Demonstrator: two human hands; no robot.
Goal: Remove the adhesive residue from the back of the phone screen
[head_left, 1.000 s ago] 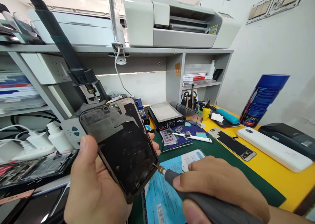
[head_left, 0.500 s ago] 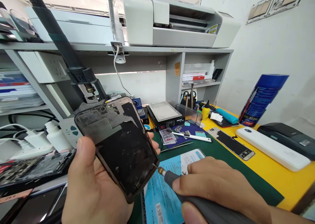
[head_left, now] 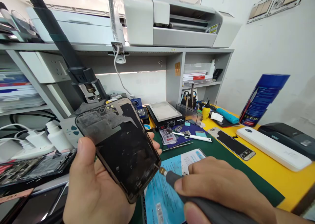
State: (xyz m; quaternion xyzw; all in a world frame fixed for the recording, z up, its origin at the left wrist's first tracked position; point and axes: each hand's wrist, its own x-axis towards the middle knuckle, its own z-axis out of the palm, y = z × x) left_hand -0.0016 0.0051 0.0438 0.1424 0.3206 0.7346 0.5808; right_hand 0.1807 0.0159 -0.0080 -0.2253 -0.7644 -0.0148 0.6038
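Note:
A phone screen assembly [head_left: 125, 148], its dark inner side towards me, is tilted in my left hand [head_left: 98, 184]. My thumb presses its left edge and my fingertips show past its right edge. My right hand [head_left: 221, 184] is closed round a grey pen-shaped rotary tool [head_left: 176, 181] with a brass collar. The tool's thin tip meets the lower right corner of the screen assembly; whether it touches the frame or just the adhesive there, I cannot tell. Beneath both hands lies a blue and white printed packet [head_left: 167, 194] on the green mat [head_left: 265, 188].
Behind the hands stand a hot plate [head_left: 164, 114] and a white-handled brush [head_left: 192, 136]. Another phone panel [head_left: 231, 143], a white oblong device [head_left: 273, 148] and a blue can [head_left: 263, 99] are to the right. Opened phones [head_left: 31, 171] lie left, below a black hose [head_left: 56, 33].
Both hands, with the screen assembly and the rotary tool, have shifted very slightly to the right. Both grips are the same, and the tip stays at the lower right corner.

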